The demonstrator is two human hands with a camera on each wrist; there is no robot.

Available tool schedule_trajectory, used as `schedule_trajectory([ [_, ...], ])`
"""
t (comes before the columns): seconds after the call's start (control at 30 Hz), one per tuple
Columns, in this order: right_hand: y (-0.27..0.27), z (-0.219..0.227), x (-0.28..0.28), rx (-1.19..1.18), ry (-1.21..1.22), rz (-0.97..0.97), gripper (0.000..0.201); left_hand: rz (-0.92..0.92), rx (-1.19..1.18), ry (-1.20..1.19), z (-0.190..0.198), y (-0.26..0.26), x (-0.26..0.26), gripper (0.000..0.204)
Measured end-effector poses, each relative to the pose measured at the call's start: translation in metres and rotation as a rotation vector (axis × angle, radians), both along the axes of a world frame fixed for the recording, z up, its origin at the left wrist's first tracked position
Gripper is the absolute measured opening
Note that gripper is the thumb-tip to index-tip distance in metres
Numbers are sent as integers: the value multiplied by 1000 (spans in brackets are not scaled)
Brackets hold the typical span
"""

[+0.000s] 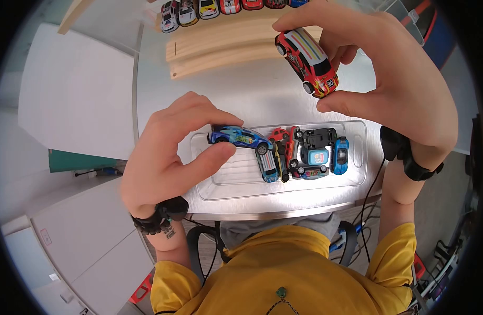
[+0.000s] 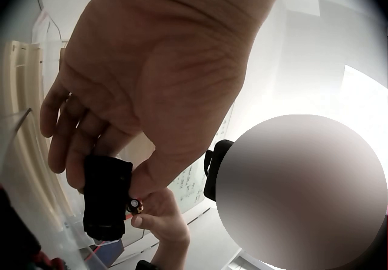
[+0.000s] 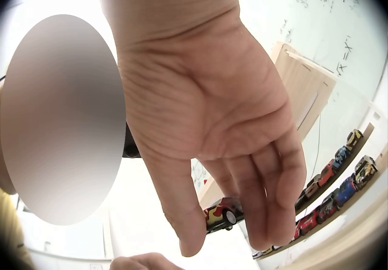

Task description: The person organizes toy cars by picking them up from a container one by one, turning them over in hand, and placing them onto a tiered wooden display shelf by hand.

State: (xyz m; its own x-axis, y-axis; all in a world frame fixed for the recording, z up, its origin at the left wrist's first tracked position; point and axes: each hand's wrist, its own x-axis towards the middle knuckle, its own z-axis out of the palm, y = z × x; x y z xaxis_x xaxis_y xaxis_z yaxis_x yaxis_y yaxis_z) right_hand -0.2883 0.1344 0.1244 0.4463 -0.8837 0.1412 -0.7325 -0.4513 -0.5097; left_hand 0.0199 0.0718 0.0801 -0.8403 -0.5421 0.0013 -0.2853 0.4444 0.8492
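In the head view my left hand [image 1: 160,149] pinches a blue toy car [image 1: 239,137] between thumb and fingers, over the left part of a clear plastic tray [image 1: 220,177]. Its dark underside [image 2: 107,197] faces the left wrist camera. Higher up and to the right, my right hand [image 1: 404,79] grips a red toy car [image 1: 307,63] by its two ends; flames mark its front and coloured stripes its white roof. Several toy cars crowd the tray's middle and right, among them a blue one [image 1: 339,156] and an upturned black one [image 1: 319,138].
Beyond the tray lies a stepped wooden rack [image 1: 220,50], with a row of toy cars [image 1: 230,6] along its far step. A metal tabletop [image 1: 162,100] lies under rack and tray. White panels [image 1: 76,89] stand at the left. A thin black cable [image 1: 363,210] hangs from the right wrist.
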Motion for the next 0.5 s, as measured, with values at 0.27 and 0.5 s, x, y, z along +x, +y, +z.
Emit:
schedule_trajectory([
  [0.27,-5,0,4,-8,-22,22,78,-51,17,17,-2,0,0,36],
  [0.5,-5,-2,8,10,-91,-8,76,-118,50,24,-1,-1,-1,38],
])
